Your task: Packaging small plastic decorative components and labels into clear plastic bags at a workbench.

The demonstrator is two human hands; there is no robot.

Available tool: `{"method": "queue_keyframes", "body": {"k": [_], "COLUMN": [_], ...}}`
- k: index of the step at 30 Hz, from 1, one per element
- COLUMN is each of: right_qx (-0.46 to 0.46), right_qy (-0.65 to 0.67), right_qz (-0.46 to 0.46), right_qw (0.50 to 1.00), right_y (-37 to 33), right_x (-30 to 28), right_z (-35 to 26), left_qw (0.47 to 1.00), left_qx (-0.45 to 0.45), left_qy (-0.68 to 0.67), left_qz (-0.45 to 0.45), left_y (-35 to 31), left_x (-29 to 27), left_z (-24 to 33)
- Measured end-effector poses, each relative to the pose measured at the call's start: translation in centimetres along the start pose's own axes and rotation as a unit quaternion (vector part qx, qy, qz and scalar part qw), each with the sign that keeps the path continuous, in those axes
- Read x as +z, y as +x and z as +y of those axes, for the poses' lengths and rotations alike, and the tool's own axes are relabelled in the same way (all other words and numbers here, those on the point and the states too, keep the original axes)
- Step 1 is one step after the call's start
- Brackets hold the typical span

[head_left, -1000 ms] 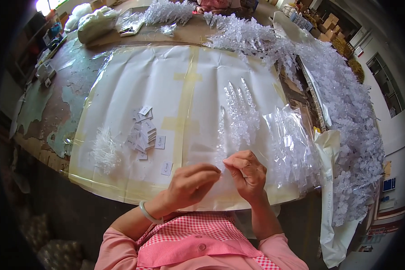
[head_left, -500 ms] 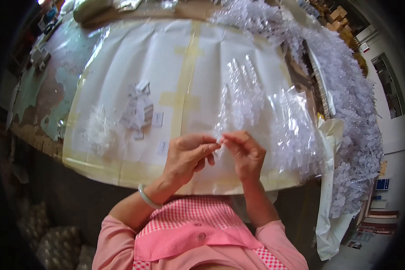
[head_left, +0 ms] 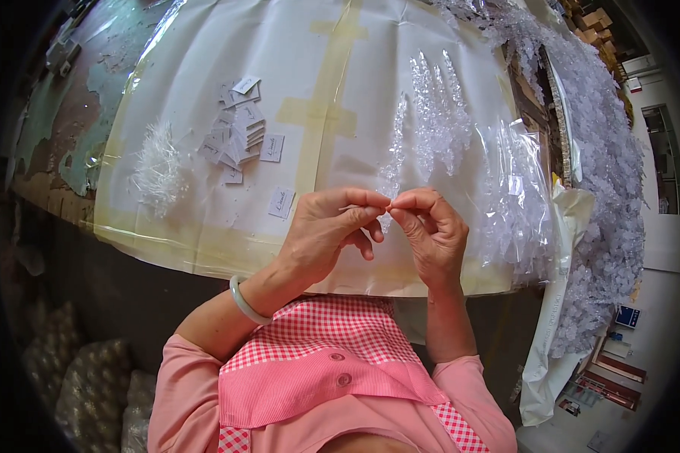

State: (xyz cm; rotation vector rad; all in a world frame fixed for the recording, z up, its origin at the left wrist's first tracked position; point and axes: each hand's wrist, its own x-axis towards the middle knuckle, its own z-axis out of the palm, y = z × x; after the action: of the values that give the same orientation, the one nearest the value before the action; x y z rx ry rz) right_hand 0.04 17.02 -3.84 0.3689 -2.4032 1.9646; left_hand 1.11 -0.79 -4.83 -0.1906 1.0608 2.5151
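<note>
Left hand (head_left: 321, 230) nearer right hand (head_left: 437, 238), clear strand (head_left: 397, 143) beneath fingertips (head_left: 381, 199)

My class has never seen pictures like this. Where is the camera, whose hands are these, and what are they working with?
No machine here: a person's bare left hand and right hand. The wide fisheye camera is worn on that person's head, looking down, so straight edges bend. On the white sheet, left to right, lie white strands, small cards, clear icicle-like pieces and a clear plastic packet. The fingertips meet; anything pinched is too small to identify.
</note>
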Motion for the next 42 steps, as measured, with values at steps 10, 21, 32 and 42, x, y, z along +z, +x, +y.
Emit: {"method": "queue_keyframes", "body": {"k": [10, 21, 32, 42], "right_qx": [-0.032, -0.068, 0.009, -0.045], "right_qy": [-0.077, 0.004, 0.169, -0.248], "right_qz": [-0.030, -0.029, -0.104, -0.063], "right_qw": [0.996, 0.997, 0.980, 0.966], "right_y": [0.2, 0.1, -0.6, -1.3], "right_x": [-0.1, -0.2, -1.4, -2.7], "right_z": [-0.8, 0.1, 1.3, 3.3], "left_qw": [0.997, 0.996, 0.982, 0.941], "left_qx": [0.053, 0.086, 0.088, 0.320], "left_qy": [0.055, 0.009, 0.148, 0.104], "left_qz": [0.016, -0.029, -0.079, 0.025], "left_y": [0.2, 0.4, -0.1, 3.9], "left_x": [0.1, -0.1, 0.0, -2.1], "left_z": [0.0, -0.7, 0.1, 5.2]}}
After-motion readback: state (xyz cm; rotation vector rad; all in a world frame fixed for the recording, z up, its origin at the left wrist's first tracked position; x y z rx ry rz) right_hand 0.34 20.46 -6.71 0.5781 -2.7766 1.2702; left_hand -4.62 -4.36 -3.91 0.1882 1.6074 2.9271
